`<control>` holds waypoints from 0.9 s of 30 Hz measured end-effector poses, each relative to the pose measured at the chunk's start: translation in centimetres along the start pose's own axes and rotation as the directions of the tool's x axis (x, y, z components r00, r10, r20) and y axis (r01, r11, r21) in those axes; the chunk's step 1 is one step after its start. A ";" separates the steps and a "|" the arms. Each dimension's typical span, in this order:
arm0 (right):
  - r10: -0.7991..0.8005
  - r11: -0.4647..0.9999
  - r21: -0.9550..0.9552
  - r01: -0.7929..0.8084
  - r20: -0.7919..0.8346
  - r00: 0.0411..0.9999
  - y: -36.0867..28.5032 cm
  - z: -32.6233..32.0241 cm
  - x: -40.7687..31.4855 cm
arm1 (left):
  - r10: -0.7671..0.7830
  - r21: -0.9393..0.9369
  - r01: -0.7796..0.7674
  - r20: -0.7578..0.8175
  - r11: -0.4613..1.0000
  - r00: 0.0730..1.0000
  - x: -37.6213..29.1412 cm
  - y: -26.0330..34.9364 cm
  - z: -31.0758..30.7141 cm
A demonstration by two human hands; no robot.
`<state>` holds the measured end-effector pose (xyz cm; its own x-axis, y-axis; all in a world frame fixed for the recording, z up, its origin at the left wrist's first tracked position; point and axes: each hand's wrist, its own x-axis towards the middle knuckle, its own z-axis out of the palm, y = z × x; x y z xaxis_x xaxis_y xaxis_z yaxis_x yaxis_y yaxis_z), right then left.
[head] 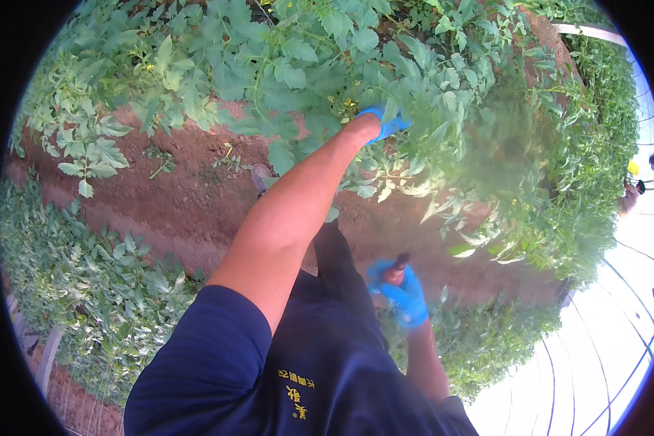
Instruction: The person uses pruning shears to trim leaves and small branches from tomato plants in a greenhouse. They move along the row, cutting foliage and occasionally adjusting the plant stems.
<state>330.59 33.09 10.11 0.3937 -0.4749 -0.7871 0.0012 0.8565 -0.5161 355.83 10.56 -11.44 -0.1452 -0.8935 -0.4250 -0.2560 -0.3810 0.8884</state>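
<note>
My left hand (382,124), in a blue glove, reaches into the foliage of a tomato plant (300,60). Leaves cover its fingers, so what they touch cannot be told. Small yellow flowers (349,102) show just beside that wrist. Lower down, close to my body, my right hand (406,297), also blue-gloved, is closed around a small reddish-brown bottle-like object (395,274) with a dark tip. Blur hides the finer shape of this object. It is held apart from the plants.
A bare soil path (196,169) runs between the plant rows, with cut or fallen leafy shoots (161,162) lying on it. My shoe (261,177) stands on this soil. Another tomato row (103,278) grows at lower left. Curved greenhouse ribs (550,370) and bright film show at right.
</note>
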 end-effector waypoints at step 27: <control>-0.475 0.876 0.033 0.480 -0.106 0.874 -12.1 -1.7 6.3 | -0.038 -0.274 0.026 -0.038 0.961 0.999 -6.2 3.0 -2.3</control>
<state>331.48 19.38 10.80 0.2456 -0.8431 -0.4784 0.2205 0.5292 -0.8193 358.16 14.46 -5.76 -0.0994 -0.8867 -0.4516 0.0119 -0.4549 0.8905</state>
